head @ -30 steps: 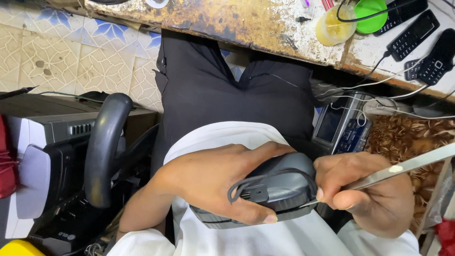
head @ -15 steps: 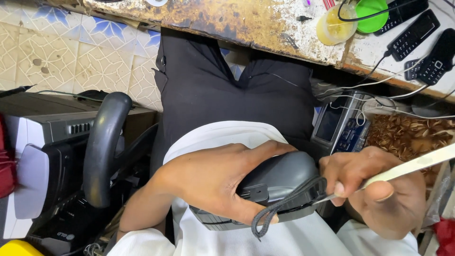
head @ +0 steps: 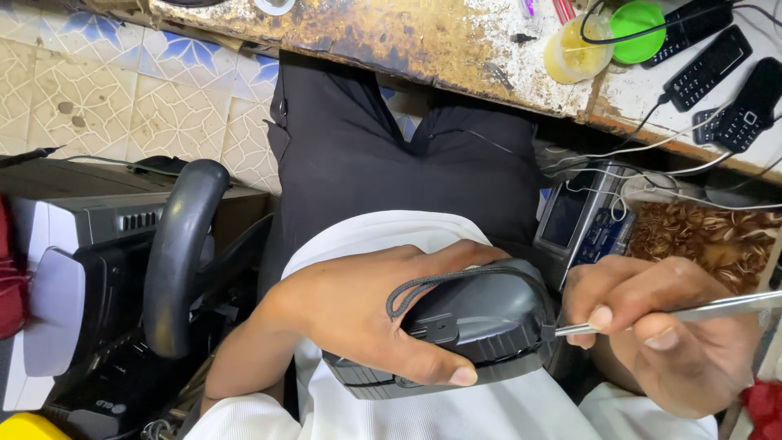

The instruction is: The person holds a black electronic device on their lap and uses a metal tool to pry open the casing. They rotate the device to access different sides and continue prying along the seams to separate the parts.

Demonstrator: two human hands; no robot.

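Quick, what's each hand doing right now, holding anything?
Left hand: closed around a dark grey device with a cord loop, held in the lap.
Right hand: pinching thin metal tweezers, tip at the device's edge.

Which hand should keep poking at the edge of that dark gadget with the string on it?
Probably the right hand: it grips the metal tool whose tip meets the gadget. The left hand wraps the gadget, steadying it.
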